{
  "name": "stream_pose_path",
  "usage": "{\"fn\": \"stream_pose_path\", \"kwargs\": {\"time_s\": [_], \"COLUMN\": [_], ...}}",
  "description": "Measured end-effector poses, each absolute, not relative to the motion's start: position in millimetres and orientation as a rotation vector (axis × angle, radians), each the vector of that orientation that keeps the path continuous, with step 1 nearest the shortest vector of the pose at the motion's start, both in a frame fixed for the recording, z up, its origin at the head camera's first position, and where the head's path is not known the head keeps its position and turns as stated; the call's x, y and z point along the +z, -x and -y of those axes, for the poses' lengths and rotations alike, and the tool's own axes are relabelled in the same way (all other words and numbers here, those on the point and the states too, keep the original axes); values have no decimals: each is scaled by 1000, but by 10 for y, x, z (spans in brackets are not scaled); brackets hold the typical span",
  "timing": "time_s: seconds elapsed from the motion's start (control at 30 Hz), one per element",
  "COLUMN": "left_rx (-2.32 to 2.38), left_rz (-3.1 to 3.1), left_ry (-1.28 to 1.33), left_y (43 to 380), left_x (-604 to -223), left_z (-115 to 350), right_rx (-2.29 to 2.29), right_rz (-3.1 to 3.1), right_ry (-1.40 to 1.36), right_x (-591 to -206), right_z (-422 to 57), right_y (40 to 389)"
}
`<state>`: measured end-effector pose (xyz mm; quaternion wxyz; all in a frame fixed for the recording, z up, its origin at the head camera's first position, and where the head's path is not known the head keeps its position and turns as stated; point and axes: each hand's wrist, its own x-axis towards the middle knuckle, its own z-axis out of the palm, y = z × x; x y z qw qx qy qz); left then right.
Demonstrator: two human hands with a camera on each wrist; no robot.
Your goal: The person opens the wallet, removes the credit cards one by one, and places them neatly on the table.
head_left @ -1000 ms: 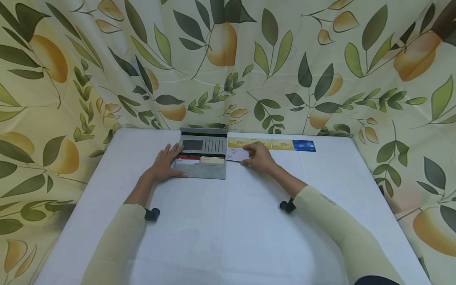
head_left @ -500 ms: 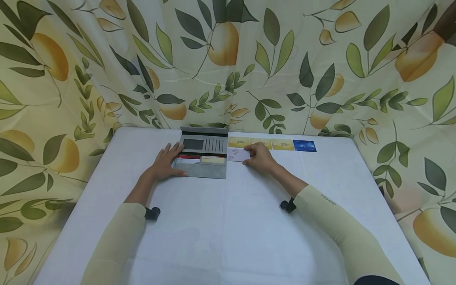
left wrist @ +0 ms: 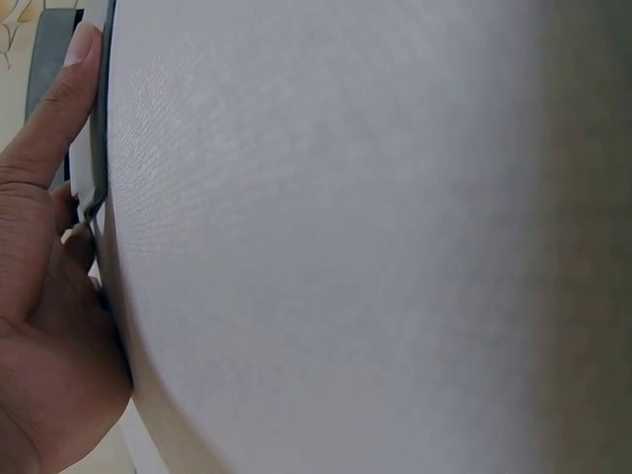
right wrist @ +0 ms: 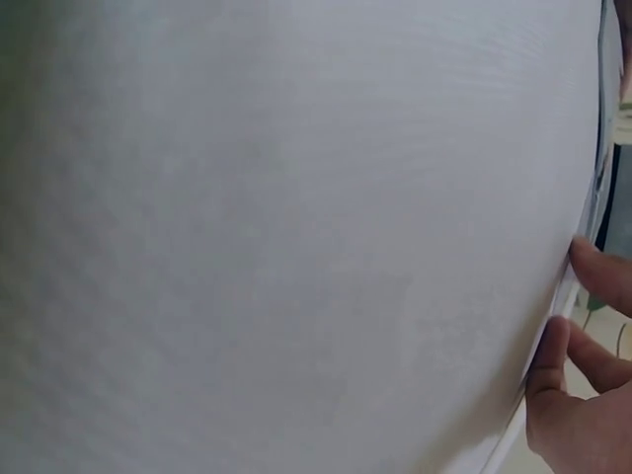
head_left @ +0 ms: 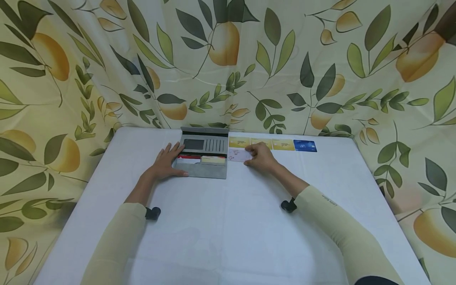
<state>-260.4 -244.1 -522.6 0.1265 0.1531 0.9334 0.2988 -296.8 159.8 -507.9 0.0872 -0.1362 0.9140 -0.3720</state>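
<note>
Left hand: left of centre in the head view, the left hand has its fingers spread and nearly straight, fingertips touching the left side of a grey card case, thumb stretched out to its lower edge.
Grey card case: unfolded flat in the middle of the frame, the grey card case has a dark panel and a row of slots in its upper half.
Case pocket: red-topped cards stand at the left, cream cards at the right.
Right hand: right of centre, the right hand has its thumb and forefinger drawn close together, pinching the right end of a pale card.
Pale card: the pale card, faintly patterned in pink, lies just beside the case's right edge; whether they touch, I cannot tell.
Card row: above it, three yellow cards run rightward, ending in a blue card.
Wrist views: the left shows the thumb at upper left along the case; the right shows fingertips at the right edge, the card there hard to make out.
Surroundings: white tablecloth below, leaf-and-fruit curtain across the top, pale sleeves at lower left and right.
</note>
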Motion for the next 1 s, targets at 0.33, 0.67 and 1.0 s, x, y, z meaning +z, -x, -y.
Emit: {"fn": "stream_pose_path", "kwargs": {"time_s": [0.33,0.67,1.0], "left_rx": [866,847,858], "left_rz": [-2721,-2729,-2719], "left_ry": [-449,-446,-441], "left_y": [2611,2615,2603], "left_x": [-5237,-5234,-5224], "left_z": [2443,2441,2437], "right_rx": [-1126,-1109,-1105], "right_rz": [-2746,-2767,-2771], "right_ry": [441,438,418], "right_x": [-5102,-5098,-5110], "right_z": [-1608,-1606,-1601], "right_y": [2968,2981,2986]}}
